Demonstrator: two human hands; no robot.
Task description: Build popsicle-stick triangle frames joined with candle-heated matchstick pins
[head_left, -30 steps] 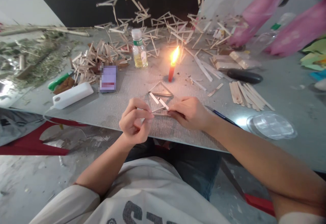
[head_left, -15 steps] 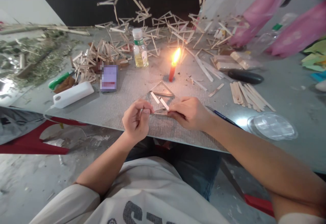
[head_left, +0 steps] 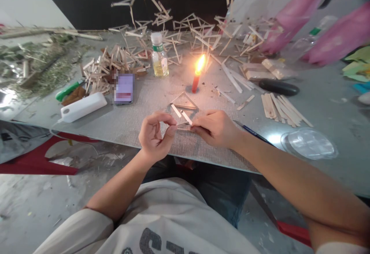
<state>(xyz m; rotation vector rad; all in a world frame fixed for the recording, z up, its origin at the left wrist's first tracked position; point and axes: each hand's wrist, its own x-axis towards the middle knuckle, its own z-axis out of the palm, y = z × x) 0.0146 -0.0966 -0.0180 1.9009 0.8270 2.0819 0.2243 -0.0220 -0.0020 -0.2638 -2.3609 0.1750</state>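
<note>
My left hand (head_left: 157, 135) has thumb and index finger pinched together at the left end of a thin wooden stick (head_left: 182, 123). From the other side, my right hand (head_left: 215, 128) pinches a short pale wooden stick (head_left: 186, 116) near its lower end; its other fingers are curled in. Another short pale stick (head_left: 175, 110) slants just left of it. Behind them, a triangle of joined sticks (head_left: 187, 106) lies on the table. Beyond it, a lit red candle (head_left: 195, 81) stands upright. How the sticks join between my fingertips is hard to make out.
Left are a glass bottle (head_left: 160, 59) of yellow liquid, a phone (head_left: 124, 88), a white power strip (head_left: 83, 106) and a stick pile (head_left: 100, 71). Right are flat sticks (head_left: 285, 109), a dark pen (head_left: 254, 131) and a clear plastic lid (head_left: 309, 143). Stick frames (head_left: 199, 30) crowd the back.
My left hand's fingers have shifted slightly, with the thumb extended toward the index fingertip and the curled fingers loosened. My right hand and the sticks stay nearly where they were.
</note>
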